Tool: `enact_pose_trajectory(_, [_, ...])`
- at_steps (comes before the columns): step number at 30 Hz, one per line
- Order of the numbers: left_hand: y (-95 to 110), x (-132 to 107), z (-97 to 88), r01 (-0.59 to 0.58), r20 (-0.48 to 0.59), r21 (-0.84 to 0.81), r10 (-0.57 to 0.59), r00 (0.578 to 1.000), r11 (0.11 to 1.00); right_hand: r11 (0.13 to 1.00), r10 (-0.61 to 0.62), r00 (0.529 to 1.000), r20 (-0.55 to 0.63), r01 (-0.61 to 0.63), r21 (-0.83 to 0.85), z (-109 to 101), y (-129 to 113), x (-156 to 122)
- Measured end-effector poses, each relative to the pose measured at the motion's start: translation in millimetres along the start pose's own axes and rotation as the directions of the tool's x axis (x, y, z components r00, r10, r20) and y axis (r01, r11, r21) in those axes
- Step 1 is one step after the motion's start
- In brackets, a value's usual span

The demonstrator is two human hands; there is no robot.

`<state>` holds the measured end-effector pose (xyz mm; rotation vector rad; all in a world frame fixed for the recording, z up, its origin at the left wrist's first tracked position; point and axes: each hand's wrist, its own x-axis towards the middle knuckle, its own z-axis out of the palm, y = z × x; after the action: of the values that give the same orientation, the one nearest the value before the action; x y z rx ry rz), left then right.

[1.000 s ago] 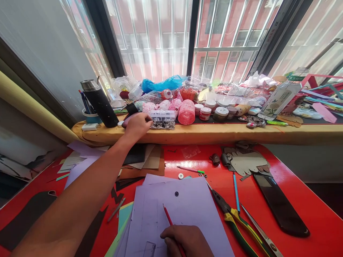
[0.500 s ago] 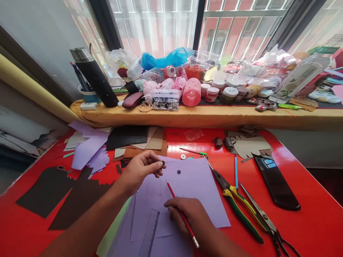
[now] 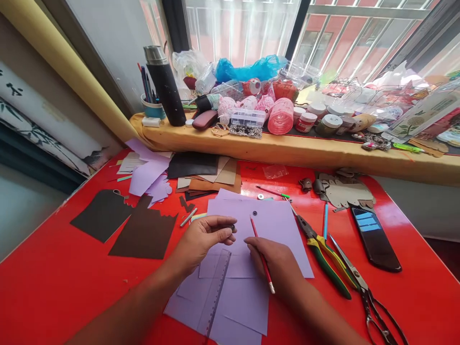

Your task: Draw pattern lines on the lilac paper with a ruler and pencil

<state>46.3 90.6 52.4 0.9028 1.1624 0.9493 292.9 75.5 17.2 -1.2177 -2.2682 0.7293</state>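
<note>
Between the thumb and fingers of my left hand (image 3: 206, 239) is a small dark round button (image 3: 233, 227), held above the purple paper. My right hand (image 3: 276, 261) grips a red pencil (image 3: 266, 270), its tip pointing away from me and its white eraser end toward me. Just beyond the pencil tip, a second dark button (image 3: 255, 213) lies on the purple paper (image 3: 293, 239). A clear ruler (image 3: 217, 292) rests slantwise over the nearer purple sheets, below my left hand.
On the right lie pliers (image 3: 325, 258), scissors (image 3: 359, 278) and a black phone (image 3: 375, 239). Dark brown pieces (image 3: 143, 235) and purple scraps (image 3: 149, 177) are at left. Leather sheets (image 3: 194, 165) lie at the back, below a crowded sill (image 3: 215, 146) with a thermos (image 3: 165, 86).
The view has swung left, so everything sits further right in the picture. My left hand still pinches the button and my right still holds the pencil, its tip now closer to the lying button.
</note>
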Motion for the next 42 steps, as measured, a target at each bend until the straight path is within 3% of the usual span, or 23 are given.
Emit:
enact_pose_trajectory(5, [-9.1, -11.5, -6.6, 0.038, 0.006, -0.022, -0.038, 0.999, 0.999, 0.961, 0.033, 0.990, 0.135, 0.005, -0.277, -13.7, 0.0, -4.5])
enact_pose_trajectory(11, [-14.5, -17.6, -9.1, 0.068, 0.004, -0.038, -0.068, 0.998, 0.997, 0.851, 0.280, 0.948, 0.152, -0.172, -0.496, -26.8, 0.4, -2.1])
enact_pose_trajectory(15, [-15.6, -16.6, -8.5, 0.087, 0.009, -0.032, -0.087, 0.996, 0.996, 0.783, 0.394, 0.894, 0.213, -0.205, -0.588, -34.6, 2.5, 1.9])
enact_pose_trajectory(22, [-21.3, -9.3, -9.4, 0.123, -0.003, -0.015, -0.123, 0.992, 0.992, 0.803, 0.358, 0.918, 0.170, -0.209, -0.558, -46.0, 5.5, 13.3])
enact_pose_trajectory(29, [-23.6, -6.9, -8.4, 0.141, -0.007, 0.004, -0.141, 0.990, 0.990, 0.801, 0.389, 0.914, 0.116, -0.273, -0.533, -44.5, 8.6, 52.4])
enact_pose_trajectory(35, [-26.9, -8.5, -5.7, 0.151, -0.006, 0.001, -0.151, 0.989, 0.989, 0.806, 0.394, 0.908, 0.144, -0.265, -0.530, -38.5, 11.7, 76.8])
enact_pose_trajectory(42, [-34.2, -8.5, -6.8, 0.172, 0.004, 0.010, -0.172, 0.985, 0.985, 0.796, 0.422, 0.891, 0.168, -0.276, -0.538, -34.8, 12.3, 85.4])
